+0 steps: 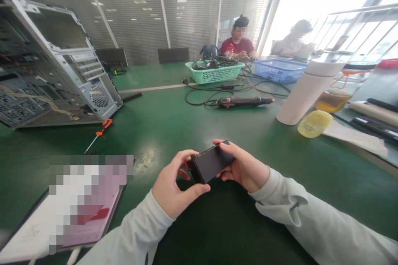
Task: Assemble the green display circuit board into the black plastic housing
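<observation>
Between my hands, above the green table, a flat black rectangular device [211, 165] is tilted, its right end higher than its left. Its smooth dark face is toward me; I cannot make out its exact kind. My left hand [175, 184] is closed around the left end, with the thumb at the lower corner and the fingers at the upper edge. On the right end, my right hand [244, 165] grips with its thumb on top and fingers curled beneath, partly hidden by the device.
An open computer case [62, 66] stands at left, an orange-handled screwdriver [98, 133] before it. A tablet [90, 211] lies front left. Farther back are a corded electric screwdriver [242, 102], a green basket [214, 74] and a blue basket [280, 71]. A pink tumbler [297, 91] stands right.
</observation>
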`<action>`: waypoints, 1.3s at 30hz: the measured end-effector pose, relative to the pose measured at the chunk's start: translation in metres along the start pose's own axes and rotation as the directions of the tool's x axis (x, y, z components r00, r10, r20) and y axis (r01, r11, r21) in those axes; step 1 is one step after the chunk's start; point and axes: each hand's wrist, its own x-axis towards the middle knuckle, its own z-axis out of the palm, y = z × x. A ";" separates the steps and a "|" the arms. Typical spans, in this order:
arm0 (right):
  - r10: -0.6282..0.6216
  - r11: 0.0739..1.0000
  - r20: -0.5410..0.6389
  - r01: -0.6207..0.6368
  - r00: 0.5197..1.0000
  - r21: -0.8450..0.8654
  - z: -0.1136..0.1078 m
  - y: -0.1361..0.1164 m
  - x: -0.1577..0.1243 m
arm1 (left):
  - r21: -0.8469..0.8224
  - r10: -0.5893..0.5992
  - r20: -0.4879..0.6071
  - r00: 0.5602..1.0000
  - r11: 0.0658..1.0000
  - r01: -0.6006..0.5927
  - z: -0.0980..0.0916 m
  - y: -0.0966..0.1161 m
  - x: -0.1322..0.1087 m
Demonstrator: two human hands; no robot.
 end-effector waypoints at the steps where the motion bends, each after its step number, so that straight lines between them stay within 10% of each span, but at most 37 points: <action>1: -0.073 0.997 0.002 0.073 0.997 -0.008 -0.002 0.003 0.002 | 0.049 0.017 0.007 1.000 0.999 -0.018 0.000 0.000 -0.001; 7: -0.326 0.945 -0.032 0.324 0.945 -0.051 -0.009 0.013 0.010 | 0.119 -0.005 -0.006 1.000 0.993 0.006 0.000 0.002 0.000; 12: -0.435 0.880 -0.001 0.425 0.900 -0.213 -0.009 0.010 0.007 | -0.143 -0.108 0.005 0.994 0.984 0.107 0.002 0.003 0.003; 23: -0.779 0.326 0.266 0.729 0.568 -0.602 -0.004 0.009 -0.011 | -0.437 -0.291 0.017 0.956 0.858 0.269 0.003 -0.009 0.009; 39: -0.578 0.590 0.186 0.564 0.794 -0.577 -0.004 0.004 -0.007 | -0.409 -0.388 -0.010 0.922 0.843 0.350 0.001 0.000 0.010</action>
